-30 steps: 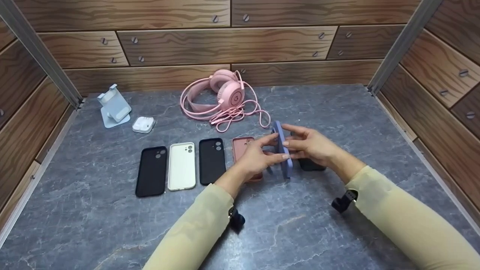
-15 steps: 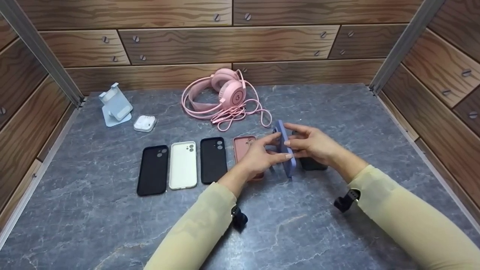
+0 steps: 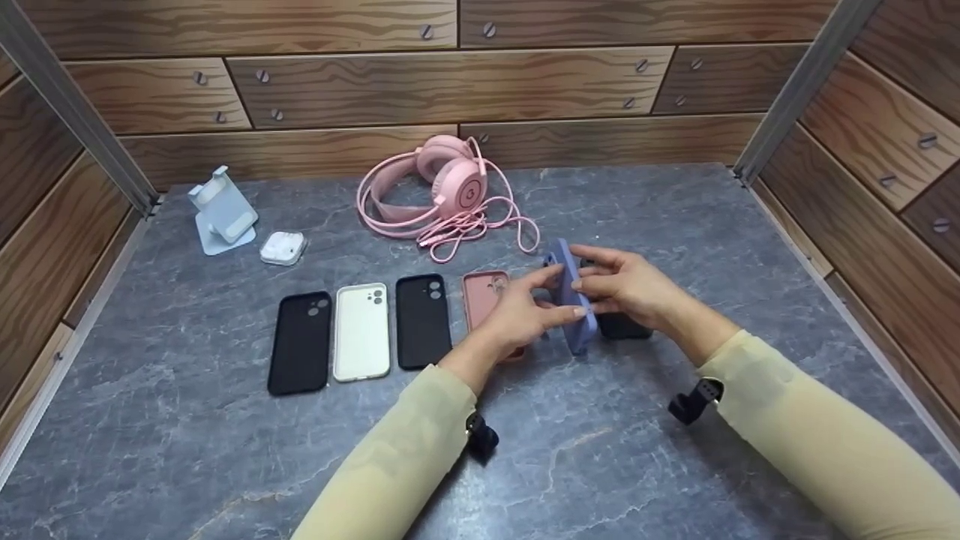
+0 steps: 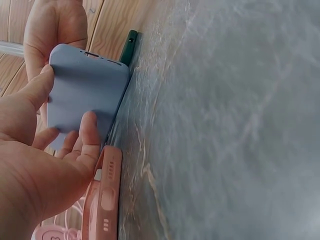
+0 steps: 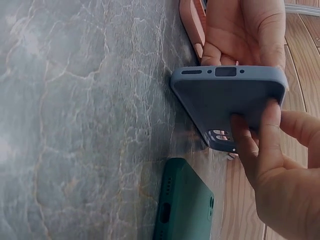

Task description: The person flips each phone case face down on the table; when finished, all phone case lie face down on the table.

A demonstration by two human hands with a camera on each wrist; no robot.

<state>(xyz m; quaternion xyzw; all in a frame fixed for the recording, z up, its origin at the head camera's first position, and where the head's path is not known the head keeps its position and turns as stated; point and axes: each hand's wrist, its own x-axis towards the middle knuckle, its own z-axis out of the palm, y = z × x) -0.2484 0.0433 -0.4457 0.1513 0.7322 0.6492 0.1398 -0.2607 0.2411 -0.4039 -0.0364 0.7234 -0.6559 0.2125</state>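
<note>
A lavender phone case (image 3: pixel 583 335) stands on its long side, tilted, between the two hands. My left hand (image 3: pixel 514 315) holds it from the left, its thumb on the upper edge and the fingers against the smooth back (image 4: pixel 82 90) in the left wrist view. From the other side my right hand (image 3: pixel 630 289) grips the case, with fingertips inside its hollow (image 5: pixel 210 102) in the right wrist view. A pink phone case (image 3: pixel 480 292) lies partly hidden under the left hand. Beside the right hand is a dark green phone case (image 5: pixel 187 205), mostly covered in the head view.
To the left lie a black case (image 3: pixel 300 345), a white case (image 3: pixel 362 334) and another black case (image 3: pixel 423 322) in a row. Behind them are boxed earphones (image 3: pixel 283 247), a light blue phone stand (image 3: pixel 225 210) and pink headphones (image 3: pixel 459 187) with a coiled cable.
The lavender case has tilted slightly, its lower end shifting a little to the right. Both hands keep their hold on it. The head view has shifted slightly.
</note>
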